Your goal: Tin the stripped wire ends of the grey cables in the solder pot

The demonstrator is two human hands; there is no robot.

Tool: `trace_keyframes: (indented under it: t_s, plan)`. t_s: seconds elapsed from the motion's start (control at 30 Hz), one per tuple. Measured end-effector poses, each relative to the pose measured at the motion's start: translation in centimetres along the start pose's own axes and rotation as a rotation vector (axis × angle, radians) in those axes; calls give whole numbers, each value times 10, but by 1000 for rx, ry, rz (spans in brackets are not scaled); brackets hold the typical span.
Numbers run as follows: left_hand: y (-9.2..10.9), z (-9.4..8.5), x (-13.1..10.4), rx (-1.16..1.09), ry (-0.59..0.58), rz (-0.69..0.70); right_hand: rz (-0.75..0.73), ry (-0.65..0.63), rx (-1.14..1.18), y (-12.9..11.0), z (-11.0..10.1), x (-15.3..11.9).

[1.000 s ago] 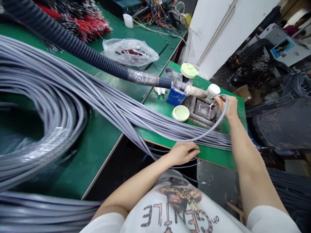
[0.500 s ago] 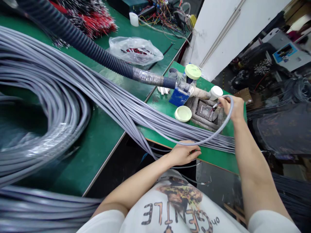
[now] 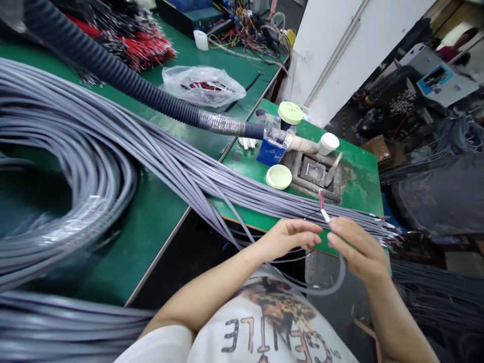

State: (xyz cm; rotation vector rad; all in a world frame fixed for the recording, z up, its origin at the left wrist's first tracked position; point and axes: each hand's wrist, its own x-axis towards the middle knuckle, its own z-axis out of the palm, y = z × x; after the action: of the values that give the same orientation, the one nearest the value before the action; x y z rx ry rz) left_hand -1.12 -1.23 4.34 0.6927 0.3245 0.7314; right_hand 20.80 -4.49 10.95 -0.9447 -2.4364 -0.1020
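My right hand (image 3: pixel 359 247) pinches a grey cable (image 3: pixel 342 275) just below its stripped end. A white sleeve or band (image 3: pixel 325 216) and thin red and dark wires (image 3: pixel 321 197) stick out past the fingertips, pointing up and away. From the hand, the cable loops down in front of the shirt. Facing it, my left hand (image 3: pixel 289 238) is open and holds nothing, its fingers stretched toward the cable end with a small gap between. Just beyond both hands lies a long bundle of grey cables (image 3: pixel 242 184), many with stripped wire ends at the right.
A square grey pot (image 3: pixel 293 164) with a scraper-like piece (image 3: pixel 333 171) stands on the green table. Around it are a blue box (image 3: pixel 271 151), a pale lid (image 3: pixel 279 177), a white cup (image 3: pixel 328 143) and a ribbed hose (image 3: pixel 151 96). Coiled cable (image 3: pixel 94 222) fills the left.
My right hand has drawn the cable end back from the square pot toward my left hand. The cable's arc now hangs below the hands. My left hand's fingers have lifted and spread.
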Motion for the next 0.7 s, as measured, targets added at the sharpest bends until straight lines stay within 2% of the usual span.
trace_keyframes:
  t_s: [0.07,0.13,0.2,0.33,0.53,0.6,0.7]
  plan:
    - [-12,0,7,-89,126,13,-56,-40,11,-16,8,-13]
    - [-25,3,9,-204,216,21,-61,-19,24,-25,15,-22]
    - [-36,10,7,-301,239,11,-24,34,18,-30,19,-29]
    - [-49,22,4,-351,168,-33,16,84,-6,-35,26,-38]
    - [-45,21,5,-243,344,57,-21,38,80,-46,34,-47]
    - [-44,20,4,-182,359,54,78,83,150,-50,36,-46]
    - [-46,22,3,-84,361,75,456,101,246,-56,38,-37]
